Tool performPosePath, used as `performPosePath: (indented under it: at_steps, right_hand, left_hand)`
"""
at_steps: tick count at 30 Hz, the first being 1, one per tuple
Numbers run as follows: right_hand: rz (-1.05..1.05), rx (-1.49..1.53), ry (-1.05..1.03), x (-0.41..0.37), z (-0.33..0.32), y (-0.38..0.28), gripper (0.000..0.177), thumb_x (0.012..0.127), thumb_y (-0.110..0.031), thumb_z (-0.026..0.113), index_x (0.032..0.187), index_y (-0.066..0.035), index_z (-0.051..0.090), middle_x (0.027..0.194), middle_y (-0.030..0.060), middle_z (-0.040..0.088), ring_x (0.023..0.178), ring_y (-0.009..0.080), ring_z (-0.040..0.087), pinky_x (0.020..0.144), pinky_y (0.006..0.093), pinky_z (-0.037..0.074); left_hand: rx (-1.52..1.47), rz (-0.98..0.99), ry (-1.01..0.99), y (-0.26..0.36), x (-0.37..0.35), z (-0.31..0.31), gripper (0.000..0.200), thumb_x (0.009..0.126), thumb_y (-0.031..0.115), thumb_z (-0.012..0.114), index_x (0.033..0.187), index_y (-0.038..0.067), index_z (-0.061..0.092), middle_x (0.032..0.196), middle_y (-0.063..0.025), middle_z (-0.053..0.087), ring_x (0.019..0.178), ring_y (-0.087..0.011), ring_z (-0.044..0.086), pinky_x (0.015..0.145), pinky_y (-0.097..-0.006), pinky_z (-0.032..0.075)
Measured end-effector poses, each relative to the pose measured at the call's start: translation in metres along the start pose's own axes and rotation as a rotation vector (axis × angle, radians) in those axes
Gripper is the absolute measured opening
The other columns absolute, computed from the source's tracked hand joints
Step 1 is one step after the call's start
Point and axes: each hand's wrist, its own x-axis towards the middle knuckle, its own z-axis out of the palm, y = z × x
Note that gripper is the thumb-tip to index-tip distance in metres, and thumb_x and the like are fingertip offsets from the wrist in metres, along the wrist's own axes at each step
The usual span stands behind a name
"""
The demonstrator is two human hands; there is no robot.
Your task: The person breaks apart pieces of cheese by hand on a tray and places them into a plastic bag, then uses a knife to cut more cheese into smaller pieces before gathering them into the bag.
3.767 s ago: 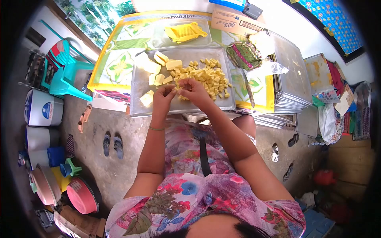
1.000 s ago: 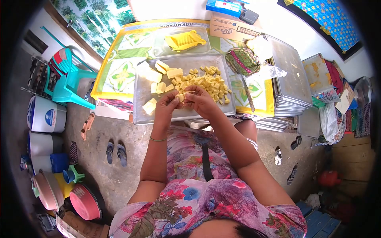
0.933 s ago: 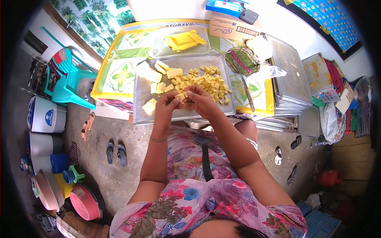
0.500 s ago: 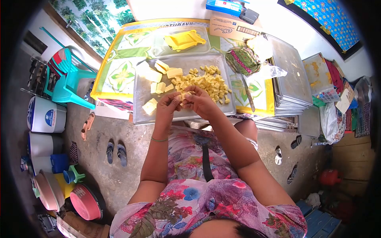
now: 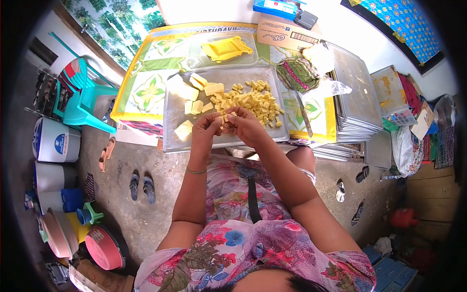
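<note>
And in they squeeze! A moment ago there was more of a gap; now the left hand (image 5: 206, 126) and the right hand (image 5: 246, 127) have drawn a touch closer, fingertips nearly meeting over the near part of the tray (image 5: 243, 73). Both are pinched on a small yellow piece (image 5: 225, 118), held between them just in front of the pile of cubes (image 5: 265, 100). Is it one piece or two? The fingers cover too much of it for me to call that fairly.

Compared with a few seconds back, the whole view has tipped slightly, yet the tray's layout looks much the same. The cubes are still heaped on the right, the bigger blocks (image 5: 213, 89) still grouped on the left, and one lone block (image 5: 184, 130) sits near the close left corner, no hand on it. The knife (image 5: 305, 117) hasn't budged either, lying on the table (image 5: 146, 92) just right of the tray.

So what does that shift mean? To my eye, all the effort stays on this one fingertip hold, and I see no clear sign of the pile growing.
</note>
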Motion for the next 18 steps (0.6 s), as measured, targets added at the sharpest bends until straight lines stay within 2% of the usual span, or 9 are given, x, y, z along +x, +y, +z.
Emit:
performPosePath:
  at_steps: [6,12,18]
  right_hand:
    - [0.003,0.064,-0.021,0.000,0.001,0.003,0.024,0.086,-0.007,0.062,0.107,-0.002,0.051,0.098,0.0087,0.056,0.085,0.0191,0.060,0.077,0.0325,0.053]
    - [-0.051,-0.124,-0.004,-0.001,0.008,0.005,0.027,0.082,-0.001,0.065,0.105,-0.002,0.050,0.100,0.0082,0.054,0.085,0.0192,0.061,0.075,0.0322,0.054]
    - [0.036,-0.070,0.000,-0.001,0.004,0.001,0.027,0.082,-0.002,0.066,0.104,-0.001,0.050,0.101,0.0075,0.053,0.085,0.0197,0.062,0.073,0.0328,0.054]
  left_hand:
    - [-0.005,-0.035,0.029,-0.004,0.000,-0.001,0.022,0.090,0.013,0.059,0.108,0.001,0.063,0.075,-0.0003,0.059,0.062,-0.0070,0.049,0.057,-0.0205,0.041]
    - [0.060,-0.002,0.003,0.001,-0.003,0.000,0.023,0.091,0.012,0.058,0.110,0.000,0.064,0.075,0.0001,0.059,0.064,-0.0067,0.049,0.060,-0.0195,0.041]
    - [0.170,0.040,0.014,0.006,-0.008,0.004,0.022,0.090,0.008,0.058,0.110,0.000,0.063,0.078,-0.0003,0.059,0.067,-0.0065,0.050,0.062,-0.0201,0.043]
